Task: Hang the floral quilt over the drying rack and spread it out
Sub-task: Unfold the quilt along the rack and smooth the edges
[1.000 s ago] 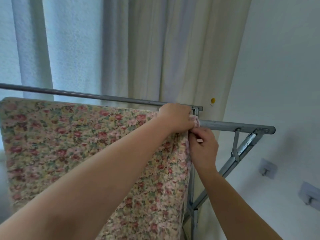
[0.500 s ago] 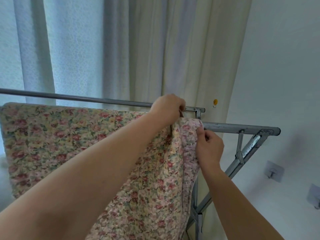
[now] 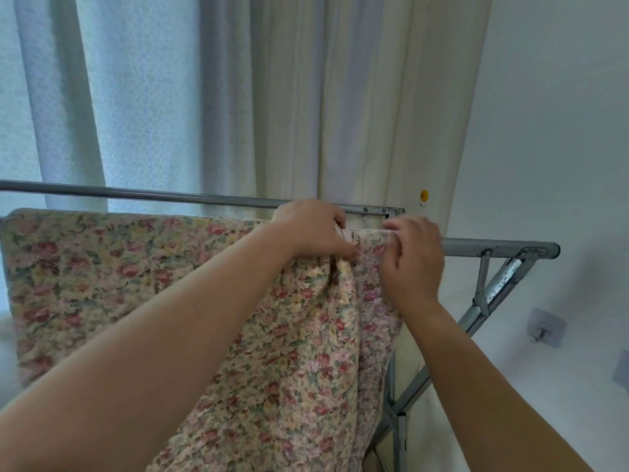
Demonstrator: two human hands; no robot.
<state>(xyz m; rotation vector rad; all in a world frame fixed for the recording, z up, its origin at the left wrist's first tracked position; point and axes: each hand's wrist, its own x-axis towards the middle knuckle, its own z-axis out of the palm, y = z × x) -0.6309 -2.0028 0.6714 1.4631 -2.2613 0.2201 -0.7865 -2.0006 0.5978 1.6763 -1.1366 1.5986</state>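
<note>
At the far left a pale blue sheer curtain hangs behind the drying rack, and the rack's back rail runs bare across in front of it. The floral quilt is draped over the front rail. It covers that rail from its left end to a little short of its right end and hangs down flat on the near side.

The left hand reaches across from the lower left and sits on top of the rail near the quilt's right side. Its fingers are curled over the top fold, with a bunch of cloth clenched under them. Below this grip the quilt gathers into vertical folds.

Just to the right is the right hand, slightly blurred. Its fingertips are bent over the quilt's upper right corner and grasp it at the rail. The two hands are close together but apart, with a short span of the quilt's top edge between them.

Behind the hands hangs a cream curtain. A small yellow hook shows just beside its right edge. Right of the quilt the front rail is bare as far as its end, where a slanted brace runs down. Further right, a clear stick-on hook is fixed to the white wall.
</note>
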